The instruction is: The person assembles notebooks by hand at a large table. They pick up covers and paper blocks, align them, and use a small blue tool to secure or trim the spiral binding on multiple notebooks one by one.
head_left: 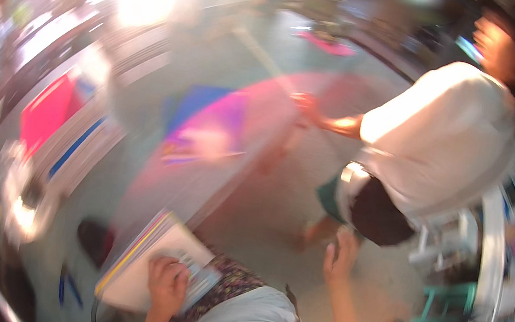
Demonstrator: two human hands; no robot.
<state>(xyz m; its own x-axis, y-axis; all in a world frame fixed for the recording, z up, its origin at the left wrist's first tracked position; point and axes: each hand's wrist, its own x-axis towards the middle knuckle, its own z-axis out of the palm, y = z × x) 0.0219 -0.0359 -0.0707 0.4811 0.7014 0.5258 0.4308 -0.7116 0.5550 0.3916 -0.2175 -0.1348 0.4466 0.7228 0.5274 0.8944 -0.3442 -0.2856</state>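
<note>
The left hand [167, 285] lay over the stack of sheets [154, 259], its fingers bent and close together; whether it gripped the stack or merely rested on it could not be told. The stack, white on top with yellow and pink showing along its left side, sat at the near end of the grey worktop [176, 182], beside the person's lap; which of the two bore its weight was unclear. A pale blue-grey piece [201, 280] lay just right of the left hand's fingers, at the stack's right side. The right hand [340, 258] was raised, well apart from the stack and beyond the right edge of the worktop, its fingers partly bent; a dark patch showed at them, but blur left it uncertain whether anything was held. Farther along the worktop, a blue flat piece [202, 108] lay left of the right edge, its outline smeared. Near the far end was a bright pink thing [326, 45]. A co-worker [440, 136] in a white top stood along the right edge, one hand [306, 106] extended over the worktop near a long pale strip [258, 53]; contact was unclear. Behind the co-worker stood a green stool [448, 299].
</note>
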